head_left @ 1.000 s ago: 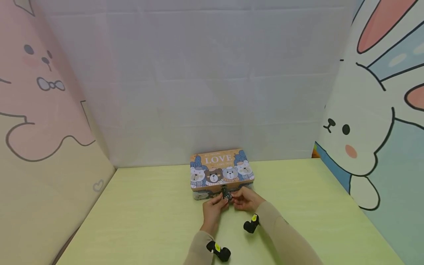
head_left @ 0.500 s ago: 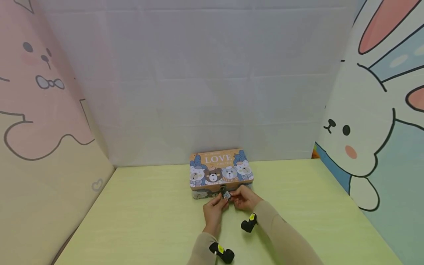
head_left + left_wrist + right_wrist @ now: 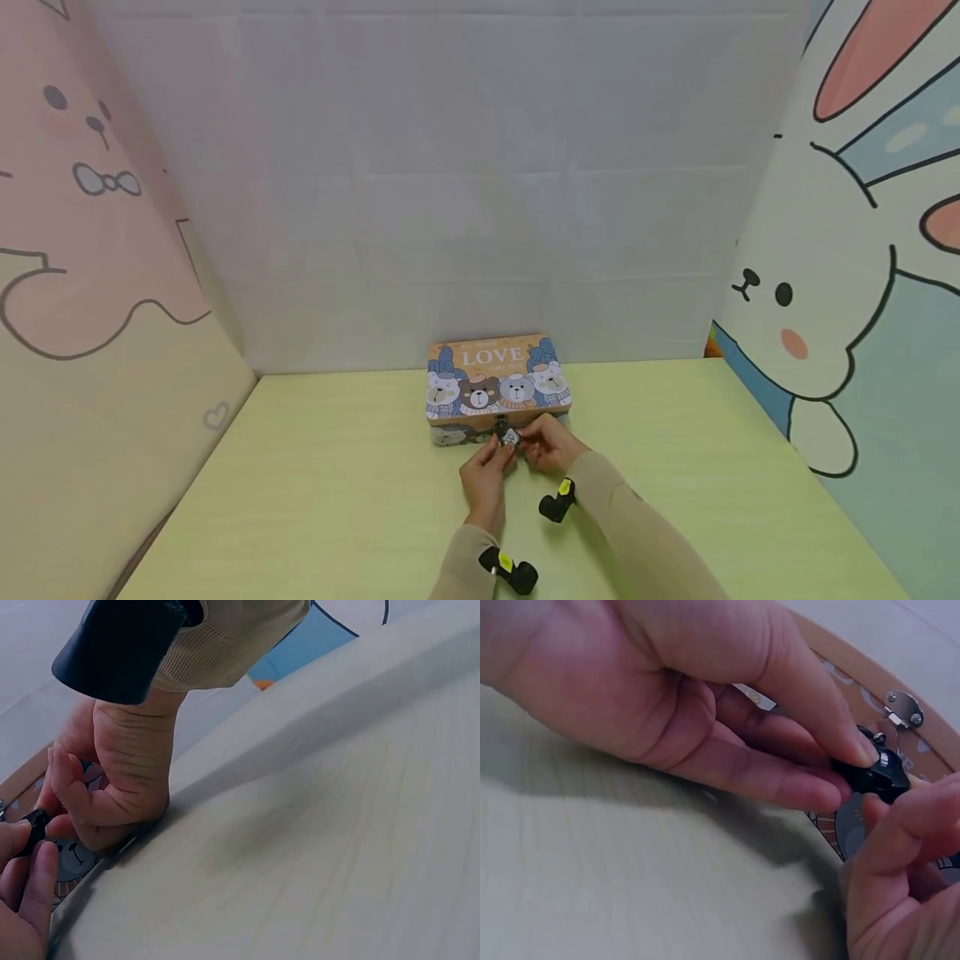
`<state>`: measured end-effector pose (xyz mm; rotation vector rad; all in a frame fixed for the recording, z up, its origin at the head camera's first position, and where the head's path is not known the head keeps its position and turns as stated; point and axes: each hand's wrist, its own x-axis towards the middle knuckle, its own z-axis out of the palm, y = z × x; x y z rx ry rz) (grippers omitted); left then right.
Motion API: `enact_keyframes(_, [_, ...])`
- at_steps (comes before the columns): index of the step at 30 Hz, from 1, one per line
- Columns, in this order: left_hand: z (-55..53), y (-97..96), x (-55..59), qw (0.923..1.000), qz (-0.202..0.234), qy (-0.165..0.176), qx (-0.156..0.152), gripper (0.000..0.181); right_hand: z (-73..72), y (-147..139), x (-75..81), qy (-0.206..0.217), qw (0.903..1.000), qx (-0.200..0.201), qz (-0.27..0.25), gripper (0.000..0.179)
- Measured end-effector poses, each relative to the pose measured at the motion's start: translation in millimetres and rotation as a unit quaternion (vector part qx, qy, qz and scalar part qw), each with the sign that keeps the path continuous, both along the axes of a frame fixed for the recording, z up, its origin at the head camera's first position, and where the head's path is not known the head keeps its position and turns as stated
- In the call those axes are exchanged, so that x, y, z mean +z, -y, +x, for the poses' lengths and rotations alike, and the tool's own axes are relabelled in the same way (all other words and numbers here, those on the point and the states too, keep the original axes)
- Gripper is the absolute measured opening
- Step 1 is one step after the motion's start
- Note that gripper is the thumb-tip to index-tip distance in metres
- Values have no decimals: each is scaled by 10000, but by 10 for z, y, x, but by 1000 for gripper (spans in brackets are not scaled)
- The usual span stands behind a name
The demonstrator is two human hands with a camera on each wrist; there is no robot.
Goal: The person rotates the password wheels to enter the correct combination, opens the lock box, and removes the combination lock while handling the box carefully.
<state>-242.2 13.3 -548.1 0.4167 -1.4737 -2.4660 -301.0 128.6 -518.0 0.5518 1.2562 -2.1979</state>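
A small black padlock [image 3: 511, 437] hangs at the front clasp of a tin box [image 3: 487, 358] printed with bears and the word LOVE. Its lid is down. My left hand [image 3: 483, 483] grips the padlock from the left; in the right wrist view, the left thumb presses beside a silvery ridged dial [image 3: 884, 759] on the padlock's black body. From the other side my right hand [image 3: 553, 447] pinches the padlock, its other fingers curled in the left wrist view. A metal hinged plate [image 3: 904, 709] shows on the box's side. Fingers hide much of the padlock.
The box stands on a pale yellow-green table [image 3: 337, 492] near its back edge. A whitish cloth [image 3: 450, 183] hangs behind. Cartoon-printed panels stand at both sides. Black wrist cameras [image 3: 510, 573] sit on both sleeves.
The padlock has tilted so that a pale face with dark marks now shows towards the head camera. Both hands stay on it. The head view has shifted slightly.
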Motion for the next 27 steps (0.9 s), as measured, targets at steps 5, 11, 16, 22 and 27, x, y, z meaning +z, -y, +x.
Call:
enact_keyframes(5, [4,-31,28,9999,101,10,113,38,10,-13,19,-32,9999,64,-90,25])
enact_keyframes(11, [-8,-71,26,9992,198,158,294,39,15,15,36,-4,10000,-94,-14,26])
enact_keyframes(16, [-19,-81,28,9988,217,210,384,38,-3,80,51,-40,9993,-316,200,24])
enact_keyframes(22, [-33,-90,9,9983,275,146,485,39,-7,98,48,-84,9990,-378,225,25])
enact_keyframes(27, [-23,-105,-16,9976,266,141,622,39,20,82,40,-224,9996,-129,111,27])
